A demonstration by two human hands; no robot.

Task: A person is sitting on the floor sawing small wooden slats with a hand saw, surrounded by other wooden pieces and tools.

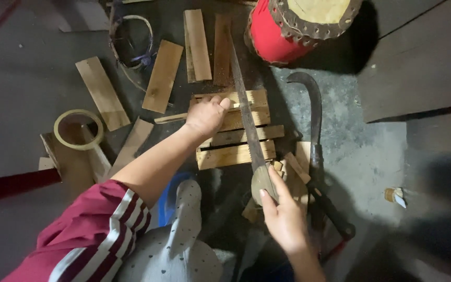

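My left hand (pixel 206 115) presses down on a small slatted wooden piece (pixel 236 154) lying on the grey floor. My right hand (pixel 283 216) grips the wooden handle of a hand saw (pixel 244 104), whose long blade runs across the slats and points away from me. The blade rests on the wood just right of my left hand's fingers.
Several loose wooden slats (pixel 163 75) lie around the far and left side. A tape roll (pixel 78 129) sits on a board at left. A curved sickle (pixel 315 112) lies right of the saw. A red drum-like stool (pixel 275 36) stands at the back.
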